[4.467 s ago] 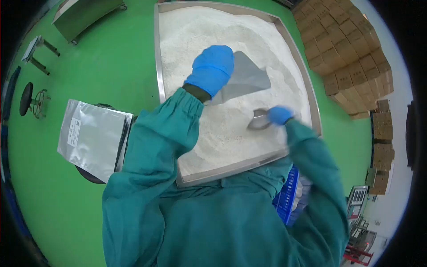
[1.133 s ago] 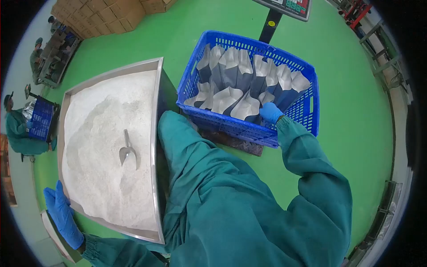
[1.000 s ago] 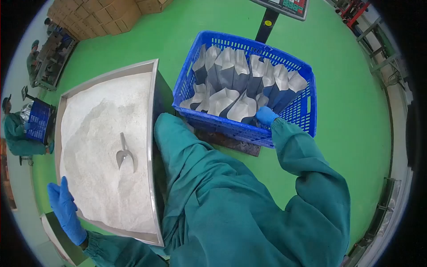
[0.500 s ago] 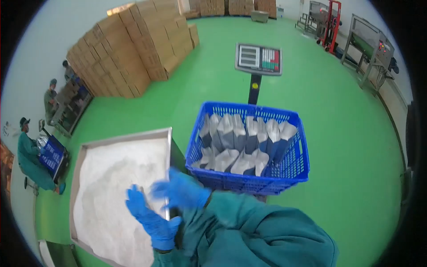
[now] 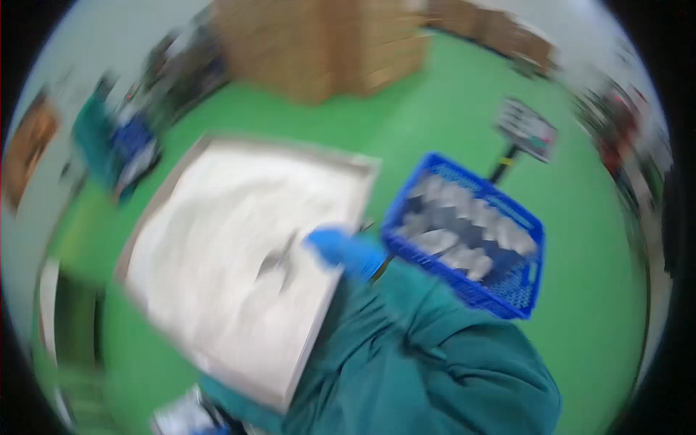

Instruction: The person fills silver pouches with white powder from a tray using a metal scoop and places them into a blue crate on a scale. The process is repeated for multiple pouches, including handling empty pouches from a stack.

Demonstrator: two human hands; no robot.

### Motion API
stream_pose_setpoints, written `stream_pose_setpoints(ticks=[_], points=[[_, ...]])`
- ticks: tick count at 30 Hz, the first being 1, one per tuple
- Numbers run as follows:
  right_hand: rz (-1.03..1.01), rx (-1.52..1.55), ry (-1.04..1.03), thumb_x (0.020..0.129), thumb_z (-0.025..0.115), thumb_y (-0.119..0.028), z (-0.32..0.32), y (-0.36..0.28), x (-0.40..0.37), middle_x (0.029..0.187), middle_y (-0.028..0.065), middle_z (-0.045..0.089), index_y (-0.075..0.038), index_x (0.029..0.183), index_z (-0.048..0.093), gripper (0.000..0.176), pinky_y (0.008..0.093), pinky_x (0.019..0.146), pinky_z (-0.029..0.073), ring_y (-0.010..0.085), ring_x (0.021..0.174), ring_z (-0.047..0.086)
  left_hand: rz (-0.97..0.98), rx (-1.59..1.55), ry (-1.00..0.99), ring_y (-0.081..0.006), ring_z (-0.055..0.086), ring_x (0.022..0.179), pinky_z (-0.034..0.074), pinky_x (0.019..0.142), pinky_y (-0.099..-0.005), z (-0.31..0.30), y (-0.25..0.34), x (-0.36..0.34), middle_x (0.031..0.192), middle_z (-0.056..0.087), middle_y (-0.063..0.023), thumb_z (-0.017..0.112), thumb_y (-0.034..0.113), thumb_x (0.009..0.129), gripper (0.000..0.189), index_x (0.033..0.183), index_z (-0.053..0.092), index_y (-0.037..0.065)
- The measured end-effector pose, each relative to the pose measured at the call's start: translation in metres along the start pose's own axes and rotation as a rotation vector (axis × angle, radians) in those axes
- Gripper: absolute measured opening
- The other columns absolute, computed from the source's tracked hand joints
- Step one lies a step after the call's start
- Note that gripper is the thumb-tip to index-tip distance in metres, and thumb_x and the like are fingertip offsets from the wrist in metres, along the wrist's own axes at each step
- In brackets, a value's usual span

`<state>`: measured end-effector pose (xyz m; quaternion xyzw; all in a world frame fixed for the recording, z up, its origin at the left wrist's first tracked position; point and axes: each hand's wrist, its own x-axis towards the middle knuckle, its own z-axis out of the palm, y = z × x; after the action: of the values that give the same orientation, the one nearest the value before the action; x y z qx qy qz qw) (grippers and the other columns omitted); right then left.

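Shifted to tray (image 5: 290,150), hands (image 5: 341,248) blur beside scoop (image 5: 279,261).

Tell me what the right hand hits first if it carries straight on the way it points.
Most likely the metal scoop lying in the white powder, just beyond the right hand; blur leaves depth unsure.

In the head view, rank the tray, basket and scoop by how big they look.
1. tray, clearly the largest
2. basket
3. scoop, by far the smallest
The picture is blurred, but the order is still plain.
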<state>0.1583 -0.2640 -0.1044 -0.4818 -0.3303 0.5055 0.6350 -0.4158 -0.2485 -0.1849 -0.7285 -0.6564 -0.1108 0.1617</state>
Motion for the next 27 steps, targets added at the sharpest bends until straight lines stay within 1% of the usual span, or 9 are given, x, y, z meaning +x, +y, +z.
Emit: stream_pose_setpoints(ticks=[3,4,5,9,12,18,23,25,27], points=[[0.028,-0.518,-0.036,0.082,0.057,-0.026,0.005,0.034,0.076,0.055,-0.0037,0.046,-0.006,0.080,0.065,0.021,0.0218,0.039,0.030,0.0052,0.043,0.036,0.093,0.021,-0.241,-0.0219,0.055,0.057,0.044,0.056,-0.0319,0.031,-0.041,-0.048,0.060,0.056,-0.0088,0.064,0.020,0.066,0.017,0.064,0.058,0.005],[0.158,-0.580,-0.030,0.080,0.060,-0.029,0.028,0.027,0.081,0.056,-0.0038,0.047,-0.006,0.076,0.064,0.024,0.0209,0.040,0.031,0.0046,0.044,0.038,-0.457,-0.685,-0.308,-0.0160,0.058,0.061,0.044,0.060,-0.0300,-0.019,-0.006,-0.030,0.067,0.062,-0.0087,0.063,0.008,0.068,0.011,0.072,0.062,-0.002],[0.120,-0.740,-0.119,0.079,0.061,-0.030,0.035,0.041,0.099,0.057,-0.0001,0.050,-0.005,0.074,0.063,0.025,0.0236,0.047,0.037,0.0076,0.050,0.045,-0.461,-0.792,-0.249,-0.0155,0.054,0.060,0.043,0.060,-0.0286,-0.006,-0.017,-0.035,0.065,0.059,-0.0094,0.062,0.005,0.068,0.010,0.072,0.060,-0.003],[-0.381,-1.557,-0.388,0.077,0.058,-0.034,0.052,0.109,0.146,0.081,0.0147,0.063,-0.004,0.085,0.064,0.031,0.0365,0.073,0.045,0.0294,0.083,0.058,-0.311,-0.586,-0.153,-0.0247,0.060,0.068,0.045,0.064,-0.0332,0.023,-0.049,-0.063,0.075,0.062,-0.0150,0.060,0.008,0.073,0.012,0.078,0.061,-0.002],[-0.097,-2.086,-0.593,0.079,0.053,-0.034,0.049,0.137,0.174,0.088,0.0159,0.062,-0.006,0.089,0.062,0.031,0.0389,0.075,0.045,0.0331,0.088,0.057,-0.235,-0.373,-0.119,-0.0305,0.061,0.074,0.046,0.066,-0.0363,0.015,-0.028,-0.047,0.081,0.063,-0.0172,0.058,0.010,0.077,0.013,0.082,0.060,-0.002],[-0.152,-2.008,-0.646,0.081,0.046,-0.033,0.044,0.150,0.168,0.075,0.0178,0.061,-0.007,0.083,0.059,0.029,0.0452,0.064,0.045,0.0351,0.072,0.059,-0.712,-0.453,-0.253,-0.0205,0.059,0.062,0.044,0.056,-0.0314,0.010,-0.031,-0.031,0.070,0.061,-0.0115,0.060,0.013,0.079,0.016,0.072,0.057,-0.001],[-0.205,-1.851,-0.345,0.084,0.042,-0.030,0.030,0.137,0.150,0.072,0.0195,0.060,-0.007,0.080,0.060,0.029,0.0468,0.062,0.045,0.0363,0.068,0.058,-0.306,-0.476,0.123,-0.0288,0.058,0.072,0.044,0.063,-0.0382,0.029,-0.029,-0.040,0.081,0.059,-0.0165,0.060,0.012,0.076,0.014,0.083,0.059,-0.001],[-0.216,-1.835,-0.240,0.084,0.042,-0.029,0.022,0.131,0.144,0.073,0.0199,0.060,-0.006,0.081,0.060,0.030,0.0467,0.062,0.045,0.0365,0.070,0.058,-0.523,-0.249,-0.367,-0.0325,0.057,0.078,0.044,0.068,-0.0386,0.015,-0.030,-0.037,0.084,0.059,-0.0182,0.060,0.012,0.075,0.016,0.085,0.061,-0.001],[-0.203,-1.556,-0.251,0.086,0.041,-0.031,0.002,0.132,0.142,0.077,0.0204,0.060,-0.004,0.081,0.059,0.034,0.0440,0.066,0.045,0.0361,0.074,0.058,-0.510,-0.191,-0.225,-0.0324,0.057,0.073,0.044,0.067,-0.0379,-0.019,-0.036,-0.030,0.078,0.058,-0.0171,0.059,0.014,0.076,0.017,0.085,0.061,-0.001]])
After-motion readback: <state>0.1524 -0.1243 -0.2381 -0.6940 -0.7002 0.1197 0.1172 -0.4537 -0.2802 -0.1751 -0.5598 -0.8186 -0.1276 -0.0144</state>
